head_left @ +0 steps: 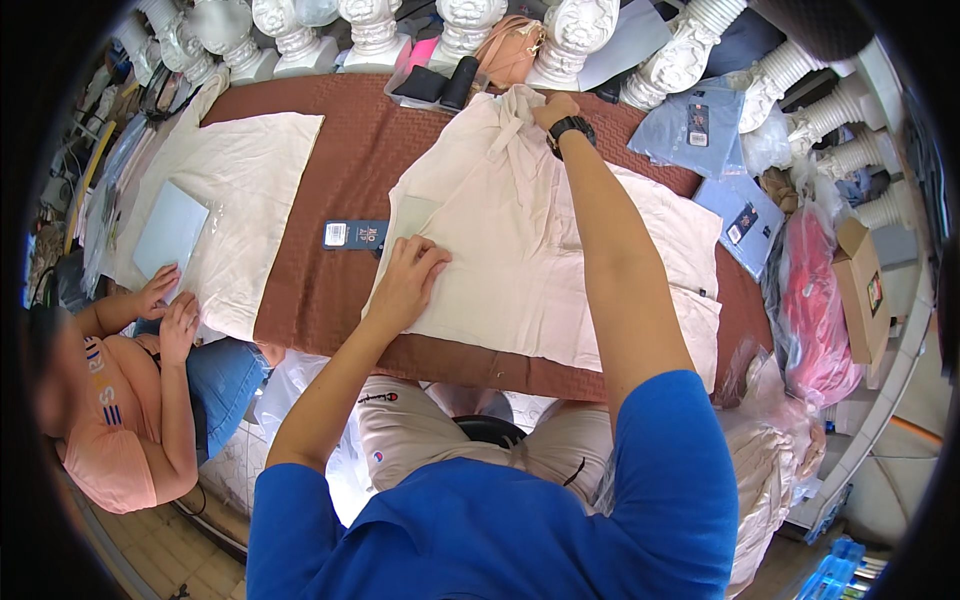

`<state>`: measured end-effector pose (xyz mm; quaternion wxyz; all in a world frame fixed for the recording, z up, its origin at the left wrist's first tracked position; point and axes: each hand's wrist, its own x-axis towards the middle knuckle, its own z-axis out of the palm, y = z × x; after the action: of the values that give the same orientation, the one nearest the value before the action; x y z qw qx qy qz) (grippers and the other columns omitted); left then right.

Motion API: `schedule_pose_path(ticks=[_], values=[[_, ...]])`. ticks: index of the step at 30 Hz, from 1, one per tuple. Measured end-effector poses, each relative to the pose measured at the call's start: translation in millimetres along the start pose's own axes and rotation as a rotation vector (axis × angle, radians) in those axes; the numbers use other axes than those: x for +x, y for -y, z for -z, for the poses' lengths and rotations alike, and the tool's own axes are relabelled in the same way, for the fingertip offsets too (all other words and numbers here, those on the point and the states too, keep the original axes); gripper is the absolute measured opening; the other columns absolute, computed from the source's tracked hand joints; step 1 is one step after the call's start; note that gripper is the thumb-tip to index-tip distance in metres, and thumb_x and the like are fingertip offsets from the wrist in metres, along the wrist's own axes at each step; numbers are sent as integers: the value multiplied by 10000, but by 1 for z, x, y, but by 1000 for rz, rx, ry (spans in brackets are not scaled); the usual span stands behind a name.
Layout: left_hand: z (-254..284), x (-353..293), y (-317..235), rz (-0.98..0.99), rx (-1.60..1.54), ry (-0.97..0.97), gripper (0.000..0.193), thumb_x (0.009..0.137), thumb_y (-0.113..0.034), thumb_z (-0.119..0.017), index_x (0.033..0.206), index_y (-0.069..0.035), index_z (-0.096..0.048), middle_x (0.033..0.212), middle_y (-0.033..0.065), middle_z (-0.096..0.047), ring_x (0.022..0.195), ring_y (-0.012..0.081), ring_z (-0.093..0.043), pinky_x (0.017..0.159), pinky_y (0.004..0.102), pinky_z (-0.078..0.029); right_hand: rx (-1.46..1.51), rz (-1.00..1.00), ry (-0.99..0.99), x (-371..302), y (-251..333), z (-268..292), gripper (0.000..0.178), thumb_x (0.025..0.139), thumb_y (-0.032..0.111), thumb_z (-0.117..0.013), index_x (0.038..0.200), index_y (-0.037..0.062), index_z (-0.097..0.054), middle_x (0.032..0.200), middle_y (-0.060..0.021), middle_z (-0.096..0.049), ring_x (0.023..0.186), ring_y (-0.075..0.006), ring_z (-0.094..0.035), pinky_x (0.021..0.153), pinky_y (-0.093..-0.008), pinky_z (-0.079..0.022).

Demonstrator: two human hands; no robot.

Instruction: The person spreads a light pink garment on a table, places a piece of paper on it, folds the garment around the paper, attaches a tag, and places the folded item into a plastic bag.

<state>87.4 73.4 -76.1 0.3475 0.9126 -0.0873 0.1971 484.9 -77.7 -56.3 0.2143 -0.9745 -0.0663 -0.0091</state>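
Note:
A cream cloth garment [500, 230], probably a shirt, lies spread on the brown-covered table [350, 140] in front of me. Its far part is bunched into folds, and my right hand [556, 110], with a black watch on the wrist, closes on the cloth there; some fingers are hidden. My left hand [410, 277] rests near the garment's left edge with bent fingers, partly apart, touching the cloth. Just above that hand, a pale flat rectangle [412, 215] shows at the edge. A dark blue hang tag [355, 235] lies left of the garment.
At left a person's hands [170, 305] hold a pale board [170, 230] over another cream garment [265, 190]. White balusters [375, 35] line the far side, near a tan bag [510, 50]. Folded blue garments [740, 220], a red bagged bundle [815, 300] and a cardboard box [860, 290] sit right.

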Motion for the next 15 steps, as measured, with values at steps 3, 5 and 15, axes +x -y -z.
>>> schedule_pose_path(ticks=[3,5,15], values=[[3,-9,7,26,6,20,134,924,-49,-604,1051,-74,-638,1054,104,-538,994,313,-498,903,412,-431,262,51,-265,-8,4,0,246,760,307,-739,900,115,-798,892,-187,-743,876,-334,-728,830,-412,-566],[-1,-1,5,-11,8,36,140,928,-37,-589,1054,-76,-635,1068,99,-541,997,311,-495,906,410,-428,392,130,-239,2,-19,29,231,822,287,-739,943,96,-785,860,-137,-756,763,-255,-727,742,-377,-566],[-4,6,1,-13,-1,26,170,920,-10,-575,1059,-83,-639,1052,110,-548,1004,315,-500,911,407,-426,228,431,-57,-20,-28,39,416,875,329,-686,1200,70,-684,1041,-167,-726,1000,-290,-696,900,-388,-535]])
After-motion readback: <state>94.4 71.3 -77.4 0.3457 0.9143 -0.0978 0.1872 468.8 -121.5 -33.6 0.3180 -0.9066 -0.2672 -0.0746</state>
